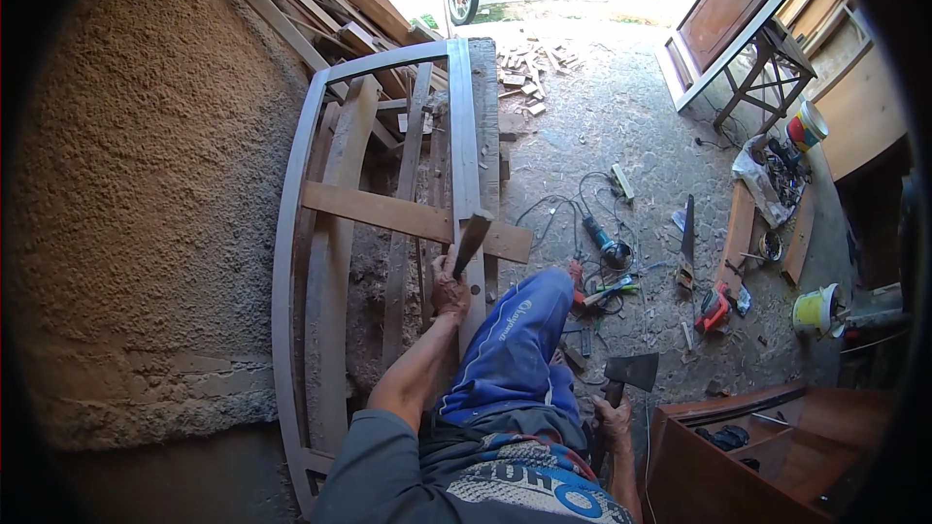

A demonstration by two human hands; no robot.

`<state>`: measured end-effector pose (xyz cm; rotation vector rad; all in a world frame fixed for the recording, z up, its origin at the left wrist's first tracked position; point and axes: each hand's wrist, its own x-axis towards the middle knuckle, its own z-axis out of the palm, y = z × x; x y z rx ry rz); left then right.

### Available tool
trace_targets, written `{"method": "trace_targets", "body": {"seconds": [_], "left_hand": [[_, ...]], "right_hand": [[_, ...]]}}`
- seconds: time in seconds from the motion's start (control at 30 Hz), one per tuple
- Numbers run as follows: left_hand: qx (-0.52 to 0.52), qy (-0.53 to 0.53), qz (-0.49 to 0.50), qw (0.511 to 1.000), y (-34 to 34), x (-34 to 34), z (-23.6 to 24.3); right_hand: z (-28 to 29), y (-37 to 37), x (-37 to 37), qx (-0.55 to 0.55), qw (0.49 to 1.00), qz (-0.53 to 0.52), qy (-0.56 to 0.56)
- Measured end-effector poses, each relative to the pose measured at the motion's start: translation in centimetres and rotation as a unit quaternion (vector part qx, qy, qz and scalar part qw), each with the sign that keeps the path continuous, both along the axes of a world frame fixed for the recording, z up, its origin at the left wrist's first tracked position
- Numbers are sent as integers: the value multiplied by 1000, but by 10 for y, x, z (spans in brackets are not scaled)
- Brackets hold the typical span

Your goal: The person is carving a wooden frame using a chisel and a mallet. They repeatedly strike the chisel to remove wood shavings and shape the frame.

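Observation:
My left hand (pixel 449 288) is closed round a short, tapered wooden stick (pixel 473 241) with a flat, wide upper end. Its lower part is hidden by the fingers, and I cannot tell if it is a tool handle. The hand is at the right rail of a grey wooden frame (pixel 462 126), where a small dark hole shows just beside it. A brown plank (pixel 374 209) crosses the frame and juts past that rail. Low on the right, my right hand (pixel 613 419) grips a hatchet (pixel 631 371) by its handle, its broad dark blade uppermost, apart from the frame.
Beams (pixel 342 155) lie under the frame beside a rough wall (pixel 165 194). An angle grinder (pixel 607 245), a handsaw (pixel 688 233), a red power tool (pixel 714 308) and cords lie on the floor. A brown wooden cabinet (pixel 670 456) stands near right; offcuts (pixel 529 73) are scattered ahead.

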<state>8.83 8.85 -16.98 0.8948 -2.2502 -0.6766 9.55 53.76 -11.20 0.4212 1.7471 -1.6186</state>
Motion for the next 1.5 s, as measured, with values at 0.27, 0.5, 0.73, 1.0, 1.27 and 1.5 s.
{"method": "trace_targets", "body": {"seconds": [0.27, 0.5, 0.73, 1.0, 1.27, 1.5], "left_hand": [[218, 127, -9, 968, -69, -50, 146], [325, 327, -136, 877, -94, -115, 224], [311, 270, -224, 883, -90, -161, 209], [294, 209, -242, 901, -99, -179, 185], [262, 199, -218, 919, -100, -183, 179], [188, 180, -234, 937, -93, -185, 191]], "right_hand": [[12, 16, -10, 20, 1000, -9, -5], [22, -12, -28, 1, 1000, 1, -5], [36, -37, -31, 13, 999, 33, -12], [46, -50, -28, 36, 998, 56, 4], [40, -49, -26, 64, 994, 88, 25], [38, -52, -25, 60, 993, 101, 24]]}}
